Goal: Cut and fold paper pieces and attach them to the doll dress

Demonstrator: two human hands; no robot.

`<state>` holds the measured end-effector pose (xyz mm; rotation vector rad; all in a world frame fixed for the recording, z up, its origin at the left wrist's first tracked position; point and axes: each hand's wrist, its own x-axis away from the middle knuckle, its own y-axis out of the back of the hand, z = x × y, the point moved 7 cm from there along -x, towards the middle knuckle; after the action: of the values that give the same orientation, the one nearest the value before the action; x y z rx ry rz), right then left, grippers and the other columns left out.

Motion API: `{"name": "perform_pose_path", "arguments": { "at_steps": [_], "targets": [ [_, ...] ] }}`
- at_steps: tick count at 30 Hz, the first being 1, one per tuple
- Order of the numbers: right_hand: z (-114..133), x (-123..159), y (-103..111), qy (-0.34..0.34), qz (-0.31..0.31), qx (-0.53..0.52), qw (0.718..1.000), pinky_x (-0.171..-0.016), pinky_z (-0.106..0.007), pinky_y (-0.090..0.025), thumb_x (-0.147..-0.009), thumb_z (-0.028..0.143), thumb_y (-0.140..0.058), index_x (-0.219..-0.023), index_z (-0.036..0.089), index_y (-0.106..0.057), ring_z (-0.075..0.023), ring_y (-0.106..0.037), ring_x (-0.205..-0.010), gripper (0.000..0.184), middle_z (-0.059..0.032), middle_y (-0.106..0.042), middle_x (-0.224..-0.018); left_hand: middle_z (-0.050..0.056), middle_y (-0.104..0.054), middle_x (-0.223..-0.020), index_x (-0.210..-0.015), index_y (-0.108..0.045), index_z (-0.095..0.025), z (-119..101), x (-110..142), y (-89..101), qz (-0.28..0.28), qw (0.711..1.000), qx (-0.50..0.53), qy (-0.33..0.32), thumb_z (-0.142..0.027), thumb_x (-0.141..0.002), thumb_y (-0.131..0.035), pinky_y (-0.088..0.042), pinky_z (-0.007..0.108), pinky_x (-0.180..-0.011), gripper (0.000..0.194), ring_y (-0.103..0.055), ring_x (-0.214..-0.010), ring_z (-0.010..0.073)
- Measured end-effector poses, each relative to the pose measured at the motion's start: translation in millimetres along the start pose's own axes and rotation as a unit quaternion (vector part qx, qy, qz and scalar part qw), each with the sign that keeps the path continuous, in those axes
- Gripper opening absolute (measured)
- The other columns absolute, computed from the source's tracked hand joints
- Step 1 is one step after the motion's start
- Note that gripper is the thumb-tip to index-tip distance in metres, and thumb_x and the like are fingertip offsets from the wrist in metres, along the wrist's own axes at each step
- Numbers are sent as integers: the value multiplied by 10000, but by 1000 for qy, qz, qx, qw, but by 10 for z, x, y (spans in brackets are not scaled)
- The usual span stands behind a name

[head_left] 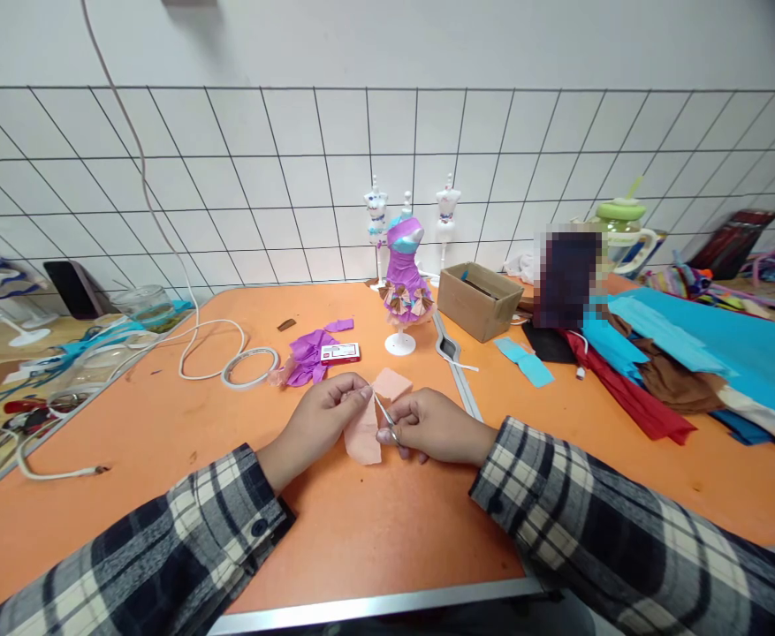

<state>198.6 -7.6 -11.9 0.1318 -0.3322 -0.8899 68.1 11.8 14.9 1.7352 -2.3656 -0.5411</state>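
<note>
My left hand (326, 413) pinches a piece of peach crepe paper (363, 442) between thumb and fingers, a little above the orange table. In my right hand (423, 424) is a small pair of scissors (385, 410), gripped by the finger loops. Their blades point up and to the left, at the paper beside my left fingertips. One part of the peach paper lies to the right of the blades, another hangs below them. Just beyond my hands stands a miniature dress form (406, 265) in a purple and blue dress with small bows round the hem.
Purple crepe paper (311, 355), a red-and-white box (340, 353) and a tape roll (250, 367) lie left of centre. An open cardboard box (480, 300) stands at the back. Coloured paper strips (665, 371) spread on the right. A white cable (188, 291) crosses the left side.
</note>
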Motion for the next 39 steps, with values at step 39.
{"name": "perform_pose_path", "arguments": {
  "at_steps": [39],
  "targets": [
    [-30, 35, 321, -30, -100, -16, 994, -355, -175, -292, -844, 457, -596, -1170, 200, -465, -71, -385, -355, 435, 19, -666, -614, 24, -674, -791, -1059, -678, -224, 110, -70, 127, -15, 971, -235, -42, -290, -812, -605, -423, 287, -617, 266, -614, -697, 195]
  ]
}}
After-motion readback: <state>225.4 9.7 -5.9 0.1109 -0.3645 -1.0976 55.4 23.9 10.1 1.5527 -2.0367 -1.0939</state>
